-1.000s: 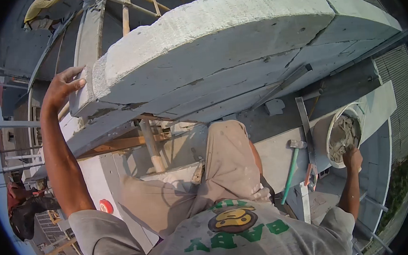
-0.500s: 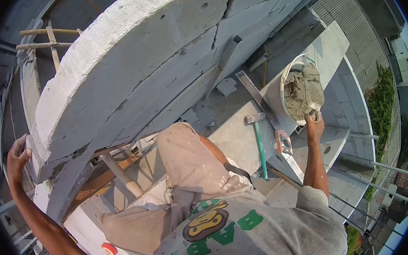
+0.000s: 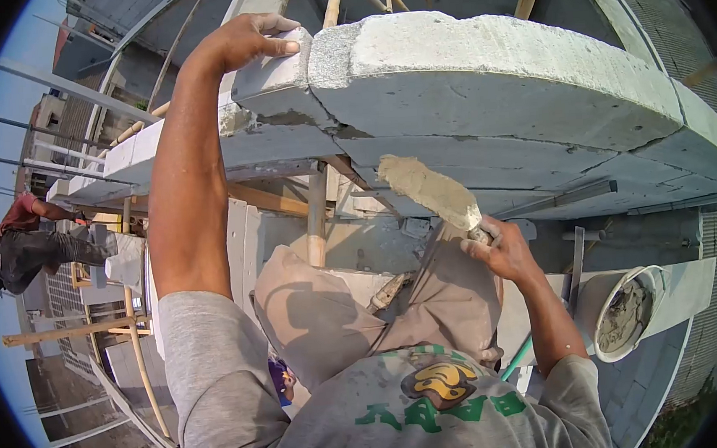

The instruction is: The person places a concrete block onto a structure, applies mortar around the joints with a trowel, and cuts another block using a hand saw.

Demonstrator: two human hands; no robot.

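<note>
My left hand (image 3: 264, 44) grips the upper edge of a small pale concrete block (image 3: 272, 69) at the left of the curved wall's top. A narrow joint parts this block from the curved wall (image 3: 496, 49). In my right hand (image 3: 502, 250) is a trowel (image 3: 475, 233), its handle wrapped by my fingers. Grey mortar (image 3: 427, 189) covers the trowel blade, which points up and left in front of the wall face. A white bucket (image 3: 586, 320) of wet mortar stands to the right, apart from my hand.
A green hammer handle (image 3: 516, 356) shows beside my right forearm. A long metal straightedge (image 3: 576, 266) lies by the bucket. Wooden poles (image 3: 316, 215) prop the structure below the wall. At far left another person (image 3: 27, 237) works near scaffolding.
My right hand has left the bucket and raised a mortar-laden trowel toward the wall. The view has swung left, and my left hand still holds the wall-end block.
</note>
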